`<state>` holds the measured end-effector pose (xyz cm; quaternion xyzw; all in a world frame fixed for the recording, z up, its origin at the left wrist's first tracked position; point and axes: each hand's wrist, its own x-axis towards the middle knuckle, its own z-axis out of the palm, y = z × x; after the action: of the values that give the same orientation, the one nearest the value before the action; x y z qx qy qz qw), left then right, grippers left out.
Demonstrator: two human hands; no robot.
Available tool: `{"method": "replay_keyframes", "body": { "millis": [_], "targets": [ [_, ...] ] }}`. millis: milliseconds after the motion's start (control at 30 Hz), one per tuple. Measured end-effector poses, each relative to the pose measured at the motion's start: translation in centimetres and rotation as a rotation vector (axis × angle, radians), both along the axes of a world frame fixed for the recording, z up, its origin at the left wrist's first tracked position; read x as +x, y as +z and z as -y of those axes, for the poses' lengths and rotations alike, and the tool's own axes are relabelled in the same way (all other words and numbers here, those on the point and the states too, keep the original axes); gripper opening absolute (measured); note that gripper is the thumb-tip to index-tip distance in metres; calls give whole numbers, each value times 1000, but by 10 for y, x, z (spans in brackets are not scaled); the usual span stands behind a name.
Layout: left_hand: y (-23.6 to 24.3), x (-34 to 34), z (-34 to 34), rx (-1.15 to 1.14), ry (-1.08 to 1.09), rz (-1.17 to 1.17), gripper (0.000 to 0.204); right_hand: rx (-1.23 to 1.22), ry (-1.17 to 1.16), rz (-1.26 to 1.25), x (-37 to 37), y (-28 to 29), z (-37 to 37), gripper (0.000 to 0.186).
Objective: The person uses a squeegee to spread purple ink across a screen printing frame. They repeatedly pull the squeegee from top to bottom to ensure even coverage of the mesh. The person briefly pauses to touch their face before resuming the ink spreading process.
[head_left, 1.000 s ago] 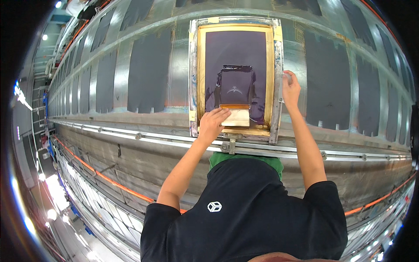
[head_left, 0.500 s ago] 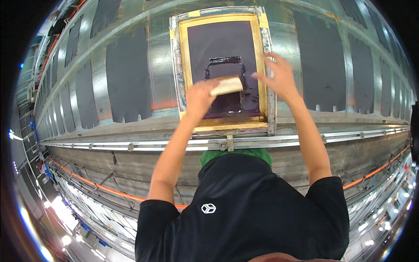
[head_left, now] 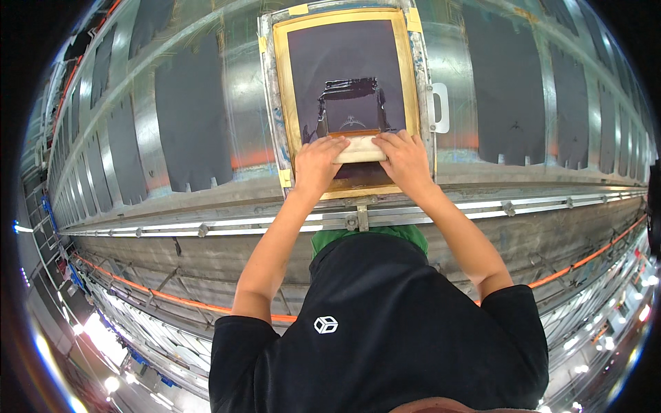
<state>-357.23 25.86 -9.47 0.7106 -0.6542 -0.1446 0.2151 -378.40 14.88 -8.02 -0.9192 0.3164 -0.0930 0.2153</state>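
Note:
A yellow-framed printing screen (head_left: 344, 24) with dark mesh lies on a long metal table. Black ink (head_left: 350, 89) marks an outline in the mesh's middle. Both hands hold a pale wooden squeegee (head_left: 358, 148) flat across the lower part of the screen. My left hand (head_left: 315, 164) grips its left end, and my right hand (head_left: 407, 158) grips its right end. The squeegee's blade is hidden beneath the hands and handle.
Dark fabric panels (head_left: 189, 113) lie in a row on the metal table (head_left: 234, 82), to both sides of the screen. A white handle (head_left: 439, 107) sits on the screen's right side. Metal rails (head_left: 206, 227) and an orange line run along the table's near edge.
The right hand has left the frame's right edge and joined the left on the squeegee. The squeegee now sits lower on the screen than half a second ago.

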Motion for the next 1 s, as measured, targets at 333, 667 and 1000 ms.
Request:
{"method": "replay_keyframes", "body": {
  "millis": [333,667,1000],
  "targets": [
    [7,37,71,32,53,-100,41,-48,-25,51,37,-12,63,45],
    [11,21,32,-37,55,-112,36,-50,-37,86,17,-2,25,48],
    [4,15,31,212,55,-29,42,55,-60,98,12,-21,17,43]
  ]
}}
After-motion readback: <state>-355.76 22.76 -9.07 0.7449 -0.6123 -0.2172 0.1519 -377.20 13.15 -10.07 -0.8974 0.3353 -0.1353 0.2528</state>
